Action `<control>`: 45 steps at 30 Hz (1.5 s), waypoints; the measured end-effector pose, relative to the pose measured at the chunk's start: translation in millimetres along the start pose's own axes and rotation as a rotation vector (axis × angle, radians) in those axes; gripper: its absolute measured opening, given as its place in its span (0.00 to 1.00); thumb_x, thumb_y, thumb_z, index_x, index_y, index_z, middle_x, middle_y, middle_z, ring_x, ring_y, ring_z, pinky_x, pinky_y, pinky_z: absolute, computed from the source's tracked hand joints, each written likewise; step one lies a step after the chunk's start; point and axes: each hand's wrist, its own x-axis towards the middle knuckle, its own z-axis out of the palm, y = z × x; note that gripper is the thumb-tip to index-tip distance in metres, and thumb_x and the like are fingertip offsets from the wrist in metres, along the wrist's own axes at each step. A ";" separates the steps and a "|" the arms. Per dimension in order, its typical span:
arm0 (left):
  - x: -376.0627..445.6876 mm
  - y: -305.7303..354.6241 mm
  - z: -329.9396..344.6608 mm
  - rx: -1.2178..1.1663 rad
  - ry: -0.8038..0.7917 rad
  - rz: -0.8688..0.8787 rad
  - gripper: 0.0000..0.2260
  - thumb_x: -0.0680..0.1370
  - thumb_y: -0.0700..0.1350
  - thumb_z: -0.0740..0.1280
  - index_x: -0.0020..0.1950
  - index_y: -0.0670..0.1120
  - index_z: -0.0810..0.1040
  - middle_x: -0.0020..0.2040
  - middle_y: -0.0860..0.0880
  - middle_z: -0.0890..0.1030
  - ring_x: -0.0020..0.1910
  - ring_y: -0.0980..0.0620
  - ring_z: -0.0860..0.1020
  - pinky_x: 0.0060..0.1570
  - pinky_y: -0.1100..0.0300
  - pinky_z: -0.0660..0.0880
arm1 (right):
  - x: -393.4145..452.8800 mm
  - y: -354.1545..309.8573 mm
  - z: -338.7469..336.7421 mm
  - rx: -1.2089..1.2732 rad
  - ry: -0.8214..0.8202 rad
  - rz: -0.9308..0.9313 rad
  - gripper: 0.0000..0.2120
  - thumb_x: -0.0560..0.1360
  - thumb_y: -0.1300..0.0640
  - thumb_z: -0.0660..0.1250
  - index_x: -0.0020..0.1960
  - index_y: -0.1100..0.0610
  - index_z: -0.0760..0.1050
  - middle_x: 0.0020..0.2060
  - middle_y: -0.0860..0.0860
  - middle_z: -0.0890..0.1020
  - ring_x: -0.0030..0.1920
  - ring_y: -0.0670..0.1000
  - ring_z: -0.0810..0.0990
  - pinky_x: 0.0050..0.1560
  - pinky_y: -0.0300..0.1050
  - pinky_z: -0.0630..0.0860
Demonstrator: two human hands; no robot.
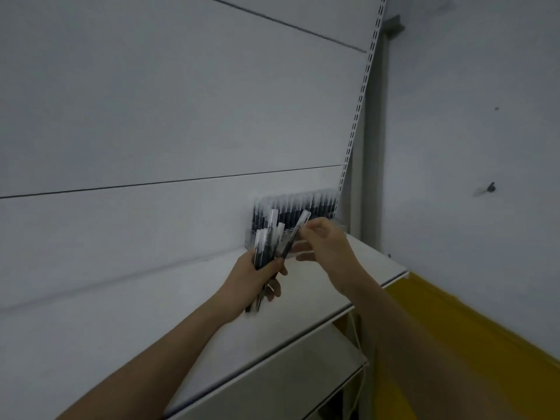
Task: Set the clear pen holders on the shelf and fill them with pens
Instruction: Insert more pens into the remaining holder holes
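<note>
Step in hand: feeding pens from a hand-held bundle into the clear pen holder (303, 234) at rear R of shelf (151, 298).

Left hand (257, 275): fingers curled tight round bundle of pens (268, 241), approx. upright, caps up, lower ends projecting below the fist. Held near the holder, prob. to act as a magazine so each transfer stays short.

Right hand (325, 245): thumb and forefinger pinching 1 single pen (295, 236) near its upper part; remaining fingers loosely spread below. Pen tilted, cap end up-right, lower end close to the bundle, so judged as being drawn clear of it, not yet in the holder. High pinch prob. leaves the lower end free to drop into a slot.

Holder: on shelf, against back panel (151, 116), just beside slotted upright (357, 131). Back row already packed w/ dark pens (300, 204), caps up. Front section partly hidden by both hands; fill level there cannot be told. No. of holders: cannot tell, blurred.

Progress est.: holder placed, filling well underway.

Next move calls for: swinging the single pen upright, aligning over a free slot, lowering.

Risk: clear, light holder may shift if nudged; bundle may slip as it thins.
</note>
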 end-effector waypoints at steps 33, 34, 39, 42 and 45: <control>42.1 -52.1 58.4 -0.309 0.916 -0.201 0.06 0.81 0.34 0.61 0.53 0.34 0.76 0.33 0.41 0.78 0.29 0.48 0.76 0.30 0.61 0.74 | 183.7 43.3 4.9 -0.305 -0.374 -0.590 0.06 0.77 0.60 0.70 0.51 0.56 0.74 0.38 0.45 0.77 0.38 0.45 0.77 0.37 0.33 0.72; 42.6 -51.4 56.4 -0.332 0.922 -0.210 0.06 0.81 0.34 0.62 0.53 0.34 0.77 0.33 0.41 0.79 0.30 0.47 0.77 0.30 0.61 0.75 | 183.9 41.5 6.5 -0.313 -0.366 -0.583 0.05 0.77 0.61 0.69 0.51 0.56 0.74 0.38 0.46 0.78 0.39 0.47 0.78 0.37 0.34 0.73; 48.6 -48.7 51.1 -0.332 0.883 -0.258 0.07 0.80 0.36 0.64 0.53 0.33 0.78 0.36 0.38 0.82 0.33 0.47 0.82 0.35 0.62 0.80 | 182.7 37.9 11.5 -0.469 -0.374 -0.560 0.03 0.76 0.63 0.67 0.48 0.61 0.74 0.39 0.53 0.80 0.39 0.53 0.78 0.39 0.46 0.76; 48.0 -48.7 47.6 -0.371 0.855 -0.204 0.07 0.80 0.36 0.64 0.53 0.34 0.79 0.39 0.38 0.83 0.35 0.47 0.83 0.38 0.61 0.81 | 175.8 52.9 15.4 -0.559 -0.411 -0.568 0.03 0.76 0.64 0.67 0.48 0.62 0.74 0.40 0.55 0.79 0.42 0.56 0.78 0.44 0.49 0.77; 45.7 -50.1 45.6 -0.390 0.821 -0.173 0.08 0.81 0.37 0.64 0.54 0.34 0.80 0.42 0.38 0.84 0.36 0.46 0.83 0.41 0.58 0.82 | 172.1 60.9 16.2 -0.556 -0.360 -0.544 0.05 0.77 0.62 0.68 0.50 0.63 0.76 0.45 0.57 0.82 0.46 0.56 0.80 0.48 0.50 0.78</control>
